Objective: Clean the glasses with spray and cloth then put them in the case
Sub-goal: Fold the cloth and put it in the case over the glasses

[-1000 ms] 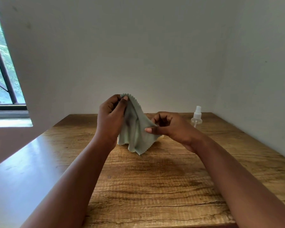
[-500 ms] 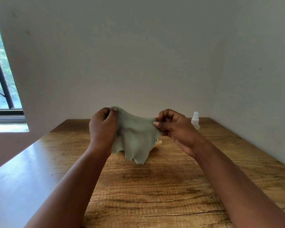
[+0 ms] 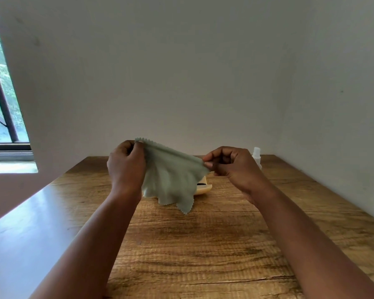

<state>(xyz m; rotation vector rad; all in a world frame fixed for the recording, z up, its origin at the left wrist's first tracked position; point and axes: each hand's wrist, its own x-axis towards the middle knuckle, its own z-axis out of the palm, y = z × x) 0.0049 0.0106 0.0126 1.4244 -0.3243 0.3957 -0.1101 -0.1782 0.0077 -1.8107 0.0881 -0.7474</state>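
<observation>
Sage-green microfibre cloth stretched in the air above the wooden table, left hand pinching its upper corner, right hand pinching the opposite edge, fingers of both curled tight on the fabric. Soft, light and limp by the look of it — best taken by the pinked edges, as here. Behind the cloth, a cream case half hidden; right of it, a spray bottle — glasses not clearly in view.

No legible text, labels, brand marks or nos. in head view. Spray bottle shows no readable print; cloth is plain, unmarked.
</observation>
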